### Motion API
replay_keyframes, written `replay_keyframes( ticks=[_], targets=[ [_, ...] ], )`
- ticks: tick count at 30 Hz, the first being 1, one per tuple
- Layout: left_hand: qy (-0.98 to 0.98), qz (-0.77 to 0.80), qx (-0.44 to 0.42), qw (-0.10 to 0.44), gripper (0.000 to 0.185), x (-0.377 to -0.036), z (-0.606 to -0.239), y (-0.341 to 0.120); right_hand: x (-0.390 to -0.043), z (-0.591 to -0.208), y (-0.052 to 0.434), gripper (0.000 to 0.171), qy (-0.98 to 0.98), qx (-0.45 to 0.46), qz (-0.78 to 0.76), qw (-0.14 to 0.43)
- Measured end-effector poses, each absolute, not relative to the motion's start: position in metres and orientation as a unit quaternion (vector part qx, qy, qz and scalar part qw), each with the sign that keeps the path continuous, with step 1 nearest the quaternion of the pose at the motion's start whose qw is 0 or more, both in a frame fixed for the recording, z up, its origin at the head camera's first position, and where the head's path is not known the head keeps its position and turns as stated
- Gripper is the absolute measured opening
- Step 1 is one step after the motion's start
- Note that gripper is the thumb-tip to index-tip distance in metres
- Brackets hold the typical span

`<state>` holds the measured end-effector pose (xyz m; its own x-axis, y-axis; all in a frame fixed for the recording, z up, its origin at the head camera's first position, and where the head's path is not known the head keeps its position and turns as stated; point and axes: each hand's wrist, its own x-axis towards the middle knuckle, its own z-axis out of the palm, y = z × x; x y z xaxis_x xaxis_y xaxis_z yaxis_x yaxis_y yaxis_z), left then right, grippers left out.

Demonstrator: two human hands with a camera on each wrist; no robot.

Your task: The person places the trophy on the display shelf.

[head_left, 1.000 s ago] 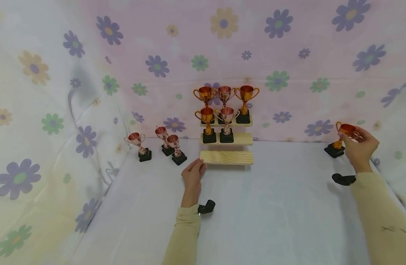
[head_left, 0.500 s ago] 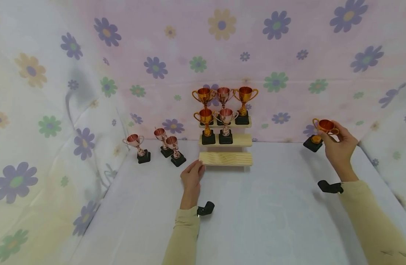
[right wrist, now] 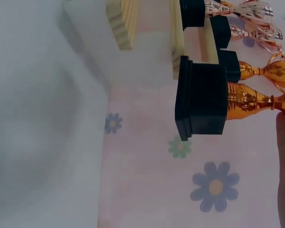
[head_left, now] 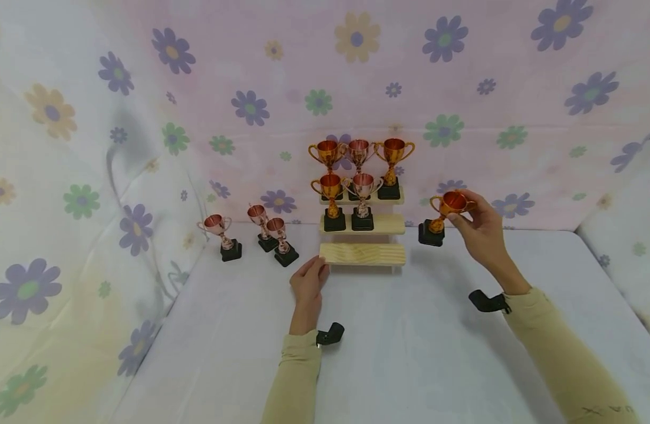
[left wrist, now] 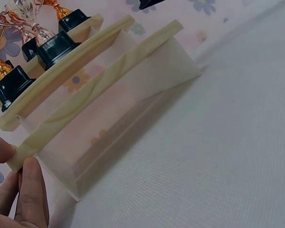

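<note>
My left hand (head_left: 307, 282) pinches the left end of the lowest plank (head_left: 363, 254) of a three-step wooden display stand; in the left wrist view the thumb is above the plank and fingers below. My right hand (head_left: 484, 232) holds a small gold trophy cup (head_left: 453, 203) by its bowl, slightly tilted. Its black base (right wrist: 204, 99) hangs in the air, right of the stand. On the top step are a gold trophy (head_left: 327, 152), a pinkish one (head_left: 359, 151) and another gold one (head_left: 395, 152). The middle step bears a gold trophy (head_left: 331, 187) and a pinkish trophy (head_left: 364, 186).
Three more pinkish trophies stand on the white tabletop (head_left: 388, 353) left of the stand: one far left (head_left: 215, 224), two close together, the rear (head_left: 258, 215) and the front (head_left: 277, 227). Flower-patterned cloth (head_left: 293, 59) rises behind and along both sides.
My right hand has carried the gold trophy leftward from the far right, up off the table, to near the stand. The left hand has stayed at the lowest plank.
</note>
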<state>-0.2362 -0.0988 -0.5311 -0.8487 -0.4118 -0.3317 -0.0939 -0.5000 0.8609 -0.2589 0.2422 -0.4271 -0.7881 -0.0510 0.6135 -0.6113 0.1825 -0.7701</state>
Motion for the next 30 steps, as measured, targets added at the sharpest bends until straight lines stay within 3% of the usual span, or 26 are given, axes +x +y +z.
replay_keyframes(
  ticks=[7,24,30],
  targets=[
    [-0.493,-0.829,0.253,0.081,0.030,-0.236,-0.528,-0.097,-0.272,-0.425,0.215,0.049,-0.741,0.254,0.599,0.167],
    [-0.492,-0.826,0.266,0.073,0.030,-0.233,-0.527,-0.099,-0.272,-0.410,0.207,0.048,-0.739,0.260,0.592,0.188],
    [-0.490,-0.826,0.268,0.071,0.029,-0.233,-0.528,-0.101,-0.280,-0.410,0.190,0.047,-0.728,0.261,0.616,0.152]
  ],
)
